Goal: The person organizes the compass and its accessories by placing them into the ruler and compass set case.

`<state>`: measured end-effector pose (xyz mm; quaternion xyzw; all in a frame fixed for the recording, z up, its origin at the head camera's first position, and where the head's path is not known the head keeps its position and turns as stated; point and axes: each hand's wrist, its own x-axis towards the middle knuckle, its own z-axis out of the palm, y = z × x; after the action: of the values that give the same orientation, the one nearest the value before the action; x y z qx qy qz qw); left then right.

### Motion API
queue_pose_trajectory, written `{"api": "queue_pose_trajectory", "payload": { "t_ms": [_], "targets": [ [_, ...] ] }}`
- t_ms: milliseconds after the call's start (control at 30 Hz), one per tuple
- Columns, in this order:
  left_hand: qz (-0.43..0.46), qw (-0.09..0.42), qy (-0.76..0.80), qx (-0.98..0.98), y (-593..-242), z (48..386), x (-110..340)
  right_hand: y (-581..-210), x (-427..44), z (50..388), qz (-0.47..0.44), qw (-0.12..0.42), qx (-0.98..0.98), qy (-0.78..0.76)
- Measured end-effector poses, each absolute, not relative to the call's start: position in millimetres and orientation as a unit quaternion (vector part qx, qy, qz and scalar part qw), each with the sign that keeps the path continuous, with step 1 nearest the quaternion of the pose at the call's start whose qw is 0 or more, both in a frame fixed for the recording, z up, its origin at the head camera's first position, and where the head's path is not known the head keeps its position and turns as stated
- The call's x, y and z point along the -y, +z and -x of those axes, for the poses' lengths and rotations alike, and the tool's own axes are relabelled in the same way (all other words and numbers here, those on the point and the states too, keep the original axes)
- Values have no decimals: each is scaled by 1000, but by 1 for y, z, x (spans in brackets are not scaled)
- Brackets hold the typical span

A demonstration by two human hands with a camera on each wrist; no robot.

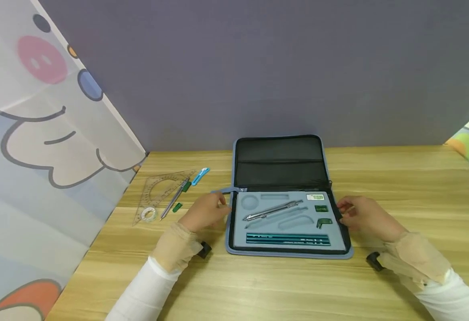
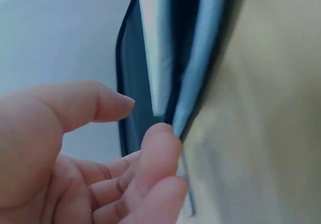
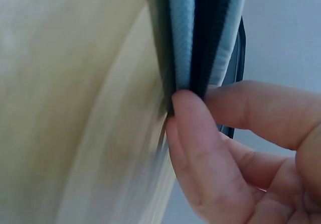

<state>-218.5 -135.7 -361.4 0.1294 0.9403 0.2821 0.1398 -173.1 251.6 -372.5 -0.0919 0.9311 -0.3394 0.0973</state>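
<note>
1 edge of the case (image 1: 280, 176) is being pinched by the right hand (image 1: 364, 217), presumably for steadying; the left hand (image 1: 205, 211), thumb parted, is seemingly touching the opposite edge.

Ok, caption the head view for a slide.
Left hand and right hand flank an open case holding pencils and a compass.

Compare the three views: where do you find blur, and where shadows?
Head view: the case and pencils look fairly sharp, with soft shadows beside both sleeves; left wrist view: table blurred beyond the fingers; right wrist view: table smeared.
</note>
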Motion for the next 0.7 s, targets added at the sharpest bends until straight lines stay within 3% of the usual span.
{"api": "queue_pose_trajectory", "payload": {
  "t_ms": [133, 433, 700],
  "targets": [
    [-118, 131, 294, -939, -352, 228, 141, -373, -254, 172, 87, 105, -926, -352],
    [-106, 59, 259, -958, -335, 252, 156, -377, -257, 173, 100, 127, -898, -410],
    [-87, 45, 211, -973, -327, 274, 161, -376, -257, 173, 97, 119, -905, -397]
  ]
}}
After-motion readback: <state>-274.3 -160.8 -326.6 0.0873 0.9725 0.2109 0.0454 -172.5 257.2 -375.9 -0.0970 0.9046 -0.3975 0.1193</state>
